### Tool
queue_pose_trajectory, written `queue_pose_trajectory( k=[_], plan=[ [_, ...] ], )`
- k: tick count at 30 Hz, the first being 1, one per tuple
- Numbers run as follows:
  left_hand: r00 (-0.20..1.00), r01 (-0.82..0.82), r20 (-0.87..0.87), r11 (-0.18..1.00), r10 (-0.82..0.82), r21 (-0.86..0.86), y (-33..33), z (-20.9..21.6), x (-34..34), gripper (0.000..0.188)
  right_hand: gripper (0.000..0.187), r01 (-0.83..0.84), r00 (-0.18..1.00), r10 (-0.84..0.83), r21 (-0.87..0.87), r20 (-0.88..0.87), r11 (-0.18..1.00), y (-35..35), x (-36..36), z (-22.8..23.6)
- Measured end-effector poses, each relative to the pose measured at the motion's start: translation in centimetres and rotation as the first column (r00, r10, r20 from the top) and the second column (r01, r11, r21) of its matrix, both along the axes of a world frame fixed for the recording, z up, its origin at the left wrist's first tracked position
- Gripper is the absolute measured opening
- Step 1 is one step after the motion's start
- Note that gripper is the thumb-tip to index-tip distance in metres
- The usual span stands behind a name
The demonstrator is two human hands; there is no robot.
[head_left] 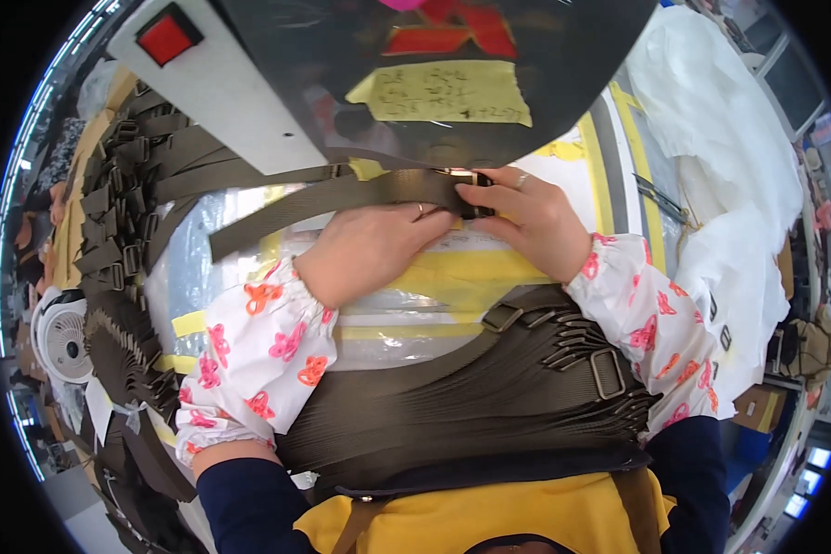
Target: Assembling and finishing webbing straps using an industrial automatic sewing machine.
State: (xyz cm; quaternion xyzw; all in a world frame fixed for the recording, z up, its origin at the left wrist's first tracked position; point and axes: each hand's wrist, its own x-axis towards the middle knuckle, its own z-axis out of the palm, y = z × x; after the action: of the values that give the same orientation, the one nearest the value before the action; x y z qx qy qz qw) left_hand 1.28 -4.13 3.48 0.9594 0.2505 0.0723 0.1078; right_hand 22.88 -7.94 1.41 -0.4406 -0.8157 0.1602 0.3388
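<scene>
Under the dark machine head point(342, 102), a brown-green webbing strap point(286, 214) runs sideways, its cut end lying free on the left. My left hand point(369, 249) is closed along the strap's near edge, its fingertips partly hidden beside the machine. At the strap's right end, the thumb and fingers of my right hand point(531, 217) pinch a dark buckle point(476, 196) with the webbing around it. A thick stack of straps with metal buckles point(471, 397) lies between my forearms, close to my body.
Buckled straps hang in a heap point(111, 212) at the left, above a small white fan point(63, 337). White sheeting point(739, 166) covers the right side, with dark tweezers or snips point(660, 198) beside it. Yellow tape point(425, 277) marks the plastic-covered table. A red button point(168, 35) sits on the machine.
</scene>
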Motion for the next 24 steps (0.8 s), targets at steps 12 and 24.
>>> queue_pose_trajectory(
  k=[12, 24],
  plan=[
    [0.964, 0.020, 0.222, 0.873, -0.147, 0.488, -0.7, 0.4, -0.3, 0.037, 0.030, 0.032, 0.999, -0.033, -0.026, -0.041, 0.999, -0.3, -1.3, -0.5],
    [0.951, 0.080, 0.248, 0.920, -0.186, 0.383, 1.5, -1.1, -0.9, 0.039, 0.029, 0.081, 0.975, -0.127, 0.240, 0.180, 0.967, -0.8, -0.9, -1.9]
  ],
)
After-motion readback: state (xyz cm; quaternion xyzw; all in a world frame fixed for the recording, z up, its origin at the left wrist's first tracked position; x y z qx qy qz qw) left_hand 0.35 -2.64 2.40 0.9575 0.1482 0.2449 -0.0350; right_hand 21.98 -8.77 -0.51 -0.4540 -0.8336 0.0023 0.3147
